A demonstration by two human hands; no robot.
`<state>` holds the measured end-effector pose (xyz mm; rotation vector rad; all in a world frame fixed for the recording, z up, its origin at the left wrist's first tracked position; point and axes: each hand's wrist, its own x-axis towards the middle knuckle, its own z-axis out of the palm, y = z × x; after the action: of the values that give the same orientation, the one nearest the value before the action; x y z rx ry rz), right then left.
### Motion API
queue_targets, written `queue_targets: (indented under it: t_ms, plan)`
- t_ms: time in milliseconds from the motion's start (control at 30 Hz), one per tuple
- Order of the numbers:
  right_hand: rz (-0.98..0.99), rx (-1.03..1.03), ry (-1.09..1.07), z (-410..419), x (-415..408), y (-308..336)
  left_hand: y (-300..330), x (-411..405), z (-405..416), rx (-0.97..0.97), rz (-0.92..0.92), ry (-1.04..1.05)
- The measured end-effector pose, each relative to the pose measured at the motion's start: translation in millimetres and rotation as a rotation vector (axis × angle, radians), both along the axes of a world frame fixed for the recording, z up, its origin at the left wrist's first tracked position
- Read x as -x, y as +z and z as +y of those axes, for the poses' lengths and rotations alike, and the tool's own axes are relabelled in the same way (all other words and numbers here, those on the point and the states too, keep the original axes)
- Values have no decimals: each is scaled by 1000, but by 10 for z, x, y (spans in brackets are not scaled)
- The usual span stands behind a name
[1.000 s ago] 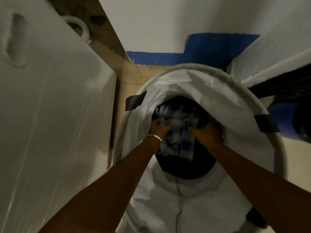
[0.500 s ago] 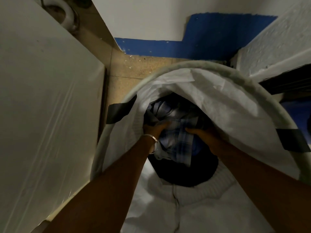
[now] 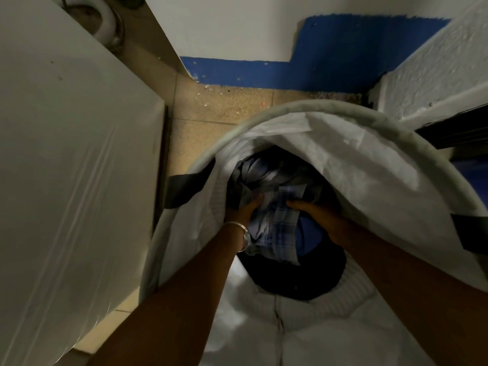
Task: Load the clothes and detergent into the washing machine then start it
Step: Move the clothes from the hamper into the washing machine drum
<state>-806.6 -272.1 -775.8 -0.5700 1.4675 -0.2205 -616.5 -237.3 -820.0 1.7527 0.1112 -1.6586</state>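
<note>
**Both hands bunching clothes inside the laundry basket**

Compared with a second ago, both hands sit a little deeper among the clothes and the view has tipped so the basket lies further right, with more floor showing beside it.

Fingers of the left hand [image 3: 244,211] are curled into a fold of the plaid shirt [image 3: 281,228], gripping it at its upper left edge; a bangle [image 3: 235,225] rings that wrist. Fingers of the right hand [image 3: 317,213] press down over the same shirt from the right, closed on the cloth, though their tips are buried and cannot be made out. The shirt lies on top of darker clothes [image 3: 303,276] in the mouth of the white laundry basket [image 3: 356,167], which stands on the tiled floor [image 3: 211,109] beside a white appliance panel [image 3: 74,167].

I judge the load soft, light and limp: it will sag and shed pieces if pinched at one corner. Gathering it from both sides, underneath the bundle, should bring it out whole.
</note>
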Motion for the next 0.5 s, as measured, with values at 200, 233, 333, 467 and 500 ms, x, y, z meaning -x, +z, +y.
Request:
queue_targets:
  t_ms: [200,233,333,467,500]
  plan:
    - [-23,-98,-26,-4,26,-108,-665,-95,285,-35,113,-43]
    - [-6,-98,-41,5,39,-149,-813,-80,327,-42,150,-50]
    - [13,-86,-68,22,63,-188,-484,-33,244,-79,189,-91]
    - [-47,-97,-65,35,63,-154,-432,-93,291,-148,298,-68]
    - [-65,-101,-76,38,52,-136,-395,-64,281,-167,279,-92]
